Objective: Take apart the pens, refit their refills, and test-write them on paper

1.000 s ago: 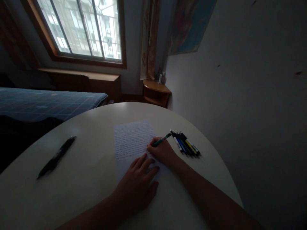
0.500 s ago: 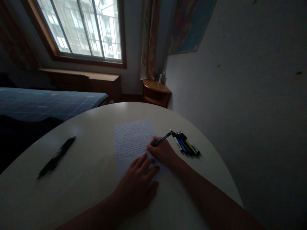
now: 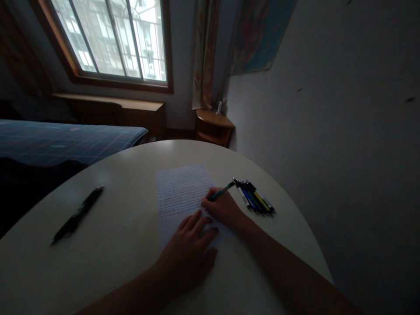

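A sheet of paper (image 3: pixel 180 188) lies on the round white table, its upper part filled with lines of handwriting. My right hand (image 3: pixel 225 208) grips a green pen (image 3: pixel 223 191) in a writing hold, with the tip hidden behind my fingers over the right side of the written lines. Resting across the lower part of the sheet, my left hand (image 3: pixel 193 245) has its fingers spread and holds nothing. Just right of my right hand, several pens (image 3: pixel 256 197) lie side by side in a row, with black, white, blue and yellow parts.
On the left of the table (image 3: pixel 131 262) lies a long black folding umbrella-like or pen-case-like dark object (image 3: pixel 78 214). Beyond the table are a bed (image 3: pixel 72 140) with a blue plaid cover and a corner shelf (image 3: pixel 215 120). A wall (image 3: pixel 328 153) runs along the right.
The sheet has shifted very slightly at its upper edge. Both hands and the pen look almost the same.
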Action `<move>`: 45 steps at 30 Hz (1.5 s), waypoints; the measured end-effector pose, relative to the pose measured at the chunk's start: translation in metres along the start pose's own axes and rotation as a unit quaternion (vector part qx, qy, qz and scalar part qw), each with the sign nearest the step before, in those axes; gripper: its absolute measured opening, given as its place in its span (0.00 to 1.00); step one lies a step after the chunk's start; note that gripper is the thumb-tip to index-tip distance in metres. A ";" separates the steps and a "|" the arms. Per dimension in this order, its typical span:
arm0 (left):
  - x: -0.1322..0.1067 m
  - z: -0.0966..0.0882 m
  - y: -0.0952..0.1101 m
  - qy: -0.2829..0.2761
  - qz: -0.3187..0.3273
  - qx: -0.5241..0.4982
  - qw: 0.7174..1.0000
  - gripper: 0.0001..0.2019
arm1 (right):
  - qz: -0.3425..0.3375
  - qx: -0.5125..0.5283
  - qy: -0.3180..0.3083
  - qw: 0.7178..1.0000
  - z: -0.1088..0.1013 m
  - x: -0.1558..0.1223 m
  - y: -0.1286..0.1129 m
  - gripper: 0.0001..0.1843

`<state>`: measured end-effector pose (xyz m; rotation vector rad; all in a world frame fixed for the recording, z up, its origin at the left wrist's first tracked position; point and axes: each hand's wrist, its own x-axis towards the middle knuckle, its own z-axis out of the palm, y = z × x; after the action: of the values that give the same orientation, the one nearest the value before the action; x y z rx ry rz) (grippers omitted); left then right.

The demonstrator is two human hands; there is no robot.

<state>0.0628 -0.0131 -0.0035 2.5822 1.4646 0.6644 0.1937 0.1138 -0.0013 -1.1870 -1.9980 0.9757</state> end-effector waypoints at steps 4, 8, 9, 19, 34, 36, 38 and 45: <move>0.001 -0.001 0.001 0.001 0.000 -0.003 1.000 0.19 | -0.001 -0.003 0.001 1.000 0.000 0.000 0.000 0.06; 0.001 -0.003 0.001 -0.008 0.001 0.003 1.000 0.19 | 0.008 -0.006 0.005 1.000 -0.001 -0.001 -0.001 0.06; 0.001 -0.002 0.001 -0.009 -0.001 0.005 1.000 0.19 | 0.016 -0.002 0.006 1.000 -0.001 -0.001 -0.001 0.06; 0.000 -0.001 0.000 -0.012 0.002 0.011 1.000 0.20 | 0.026 -0.002 0.012 1.000 -0.001 0.000 -0.001 0.07; 0.000 -0.002 0.000 0.005 0.001 -0.002 1.000 0.20 | 0.019 -0.011 0.012 1.000 -0.002 -0.001 -0.005 0.06; 0.000 -0.002 0.001 0.005 0.000 -0.001 1.000 0.20 | 0.020 -0.011 0.011 1.000 -0.002 -0.001 -0.005 0.06; 0.001 -0.002 0.001 0.000 -0.001 0.001 1.000 0.20 | 0.021 -0.010 0.011 1.000 -0.002 -0.001 -0.005 0.06; 0.001 -0.001 0.001 -0.005 -0.002 0.006 1.000 0.20 | 0.026 -0.001 0.009 1.000 -0.001 0.000 -0.002 0.05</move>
<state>0.0633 -0.0130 -0.0016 2.5869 1.4763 0.6432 0.1941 0.1135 0.0007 -1.2498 -1.9632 0.9867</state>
